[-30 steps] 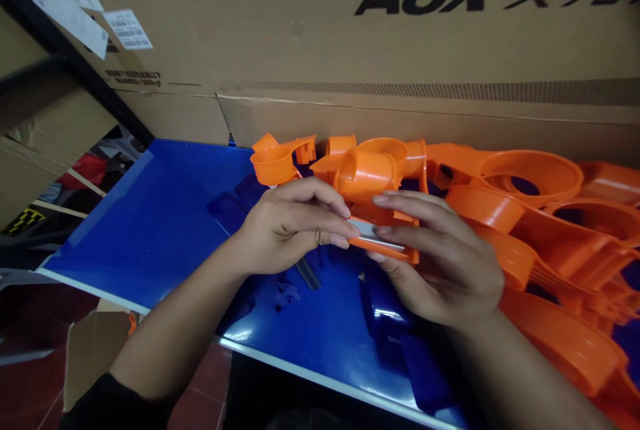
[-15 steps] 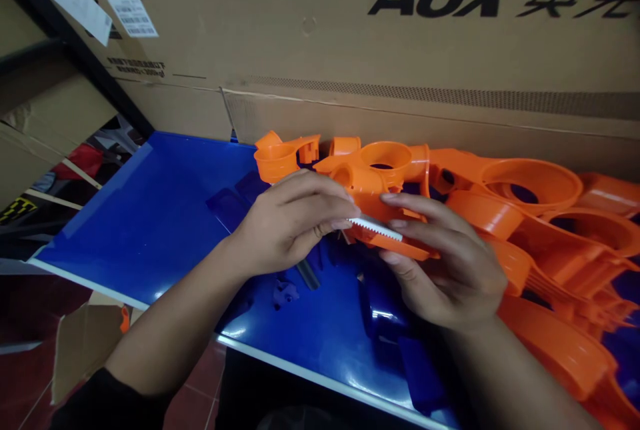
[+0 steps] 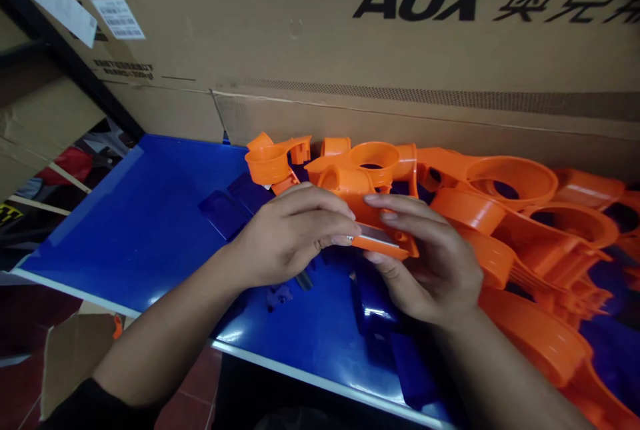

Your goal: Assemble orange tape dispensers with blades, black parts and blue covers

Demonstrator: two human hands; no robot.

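Observation:
My left hand [image 3: 293, 233] pinches one end of a flat serrated metal blade [image 3: 379, 237] between thumb and fingers. The blade lies along the edge of an orange plastic tape dispenser body [image 3: 383, 249], its teeth now barely visible. Around that orange body closes my right hand [image 3: 437, 260], fingers on top and thumb below. Part of the body is hidden behind both hands. Under the hands on the table are a small dark blue plastic piece [image 3: 279, 297] and a dark grey strip [image 3: 305, 280].
Several orange tape dispenser bodies [image 3: 515, 180] are heaped along the back and right of the blue table [image 3: 125, 217]. Dark blue plastic parts [image 3: 220, 210] lie left of the heap and near the front edge. A large cardboard box [image 3: 300, 30] stands behind; an open carton [image 3: 75, 357] sits on the floor.
The blade has tilted and moved down against the orange body's edge, so its flat face shows instead of its teeth. Both hands still hold their pieces; the view has shifted slightly.

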